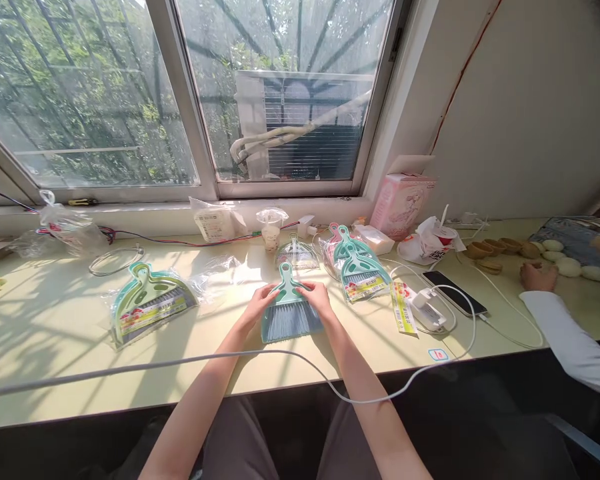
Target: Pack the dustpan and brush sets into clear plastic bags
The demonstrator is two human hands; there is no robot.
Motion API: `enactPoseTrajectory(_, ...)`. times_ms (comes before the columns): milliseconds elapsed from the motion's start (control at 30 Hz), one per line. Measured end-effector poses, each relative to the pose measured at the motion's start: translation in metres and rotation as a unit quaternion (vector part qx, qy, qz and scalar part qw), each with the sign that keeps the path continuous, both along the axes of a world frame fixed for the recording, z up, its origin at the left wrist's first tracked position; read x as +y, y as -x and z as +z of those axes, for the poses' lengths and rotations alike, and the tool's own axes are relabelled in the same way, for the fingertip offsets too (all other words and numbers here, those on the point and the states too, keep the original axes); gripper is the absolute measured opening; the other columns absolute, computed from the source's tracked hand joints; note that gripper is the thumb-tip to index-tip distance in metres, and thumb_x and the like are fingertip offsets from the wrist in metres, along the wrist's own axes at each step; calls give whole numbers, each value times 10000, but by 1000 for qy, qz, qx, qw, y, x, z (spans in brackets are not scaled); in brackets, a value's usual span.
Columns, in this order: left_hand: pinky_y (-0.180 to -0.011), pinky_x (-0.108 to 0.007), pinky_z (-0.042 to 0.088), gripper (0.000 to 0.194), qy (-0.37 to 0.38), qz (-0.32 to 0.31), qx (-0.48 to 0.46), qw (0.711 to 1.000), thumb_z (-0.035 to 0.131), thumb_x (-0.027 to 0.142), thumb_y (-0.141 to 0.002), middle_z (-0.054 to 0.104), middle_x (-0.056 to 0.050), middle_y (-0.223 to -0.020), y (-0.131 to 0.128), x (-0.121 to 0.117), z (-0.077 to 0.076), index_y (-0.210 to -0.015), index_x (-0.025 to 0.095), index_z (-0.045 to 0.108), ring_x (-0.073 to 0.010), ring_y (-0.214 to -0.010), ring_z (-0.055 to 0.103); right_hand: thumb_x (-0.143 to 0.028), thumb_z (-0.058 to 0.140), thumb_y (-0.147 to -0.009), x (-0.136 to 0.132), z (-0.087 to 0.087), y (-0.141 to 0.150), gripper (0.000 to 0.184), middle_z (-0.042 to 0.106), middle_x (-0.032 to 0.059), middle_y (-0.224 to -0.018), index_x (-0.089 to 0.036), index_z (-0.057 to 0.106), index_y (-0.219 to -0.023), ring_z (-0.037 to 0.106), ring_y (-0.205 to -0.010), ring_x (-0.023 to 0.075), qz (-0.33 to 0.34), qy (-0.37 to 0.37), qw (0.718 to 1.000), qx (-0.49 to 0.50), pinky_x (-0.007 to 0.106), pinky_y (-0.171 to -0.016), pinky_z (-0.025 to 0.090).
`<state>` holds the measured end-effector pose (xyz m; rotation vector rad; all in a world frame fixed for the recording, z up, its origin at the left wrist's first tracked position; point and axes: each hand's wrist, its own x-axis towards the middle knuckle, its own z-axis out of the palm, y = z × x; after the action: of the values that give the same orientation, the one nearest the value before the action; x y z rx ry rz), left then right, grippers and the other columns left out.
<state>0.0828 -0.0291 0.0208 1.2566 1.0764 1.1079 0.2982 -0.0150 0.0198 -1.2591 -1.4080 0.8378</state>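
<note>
1. Gripping the green brush (291, 319), the left hand (259, 303) and right hand (317, 297) close on its curved shoulders from opposite sides. It sits back from the middle of the table's (80, 400) near edge, bristles facing that edge; the fingers underneath are hidden.
2. Even pressure from both sides should keep the brush square over the matching dustpan (265, 331) that seems to lie beneath it. The white cable (180, 361) hangs nearest, across the arms; wrists had best avoid snagging it.
3. Smooth plastic forms the fan-shaped head and looped handle; the bristles are straight, grey-blue and dense.
4. Crinkled clear film covers the left bagged set (153, 301), towards the table's left end, and the right bagged set (363, 268), right of the brush. Beyond the charger (429, 313) lies a flat, glossy phone (455, 292).
5. Along the far edge stand a translucent cup (271, 235) and a boxy pink carton (403, 205); near the right end, a co-worker's hand (539, 275) rests beside rounded pale pieces (569, 267).
</note>
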Motion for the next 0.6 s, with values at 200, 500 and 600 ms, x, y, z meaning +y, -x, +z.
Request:
enactPoseTrajectory(200, -1239, -557, 548, 570, 4, 2, 19, 1000, 1015, 617, -715, 890, -177, -1233, -4, -4, 11, -1114, 225, 907, -465, -1386, 742, -410, 960, -828, -3, 2, 4, 118, 905, 36, -830, -316, 944, -899, 907, -963, 353, -36, 40, 998, 17, 477, -922, 743)
enactPoseTrajectory(500, -987, -471, 690, 452, 77, 29, 1, 997, 1009, 578, -735, 853, -141, -1086, 24, 10, -7, -989, 255, 820, -446, -1240, 790, -298, 689, -1069, -9, 16, -46, 320, 794, 186, -1556, -203, 865, -1318, 680, -1524, 330, -201, -71, 975, -65, 537, -1323, 537)
enactPoseTrajectory(600, -927, -449, 717, 373, 85, 90, -44, 991, 929, 562, -844, 846, -116, -1030, 31, 24, -10, -1024, 266, 792, -390, -1164, 834, -222, 598, -1070, -46, 5, -107, 345, 743, 237, -1594, -199, 860, -1294, 577, -1585, 366, -334, -96, 924, -161, 581, -1355, 462)
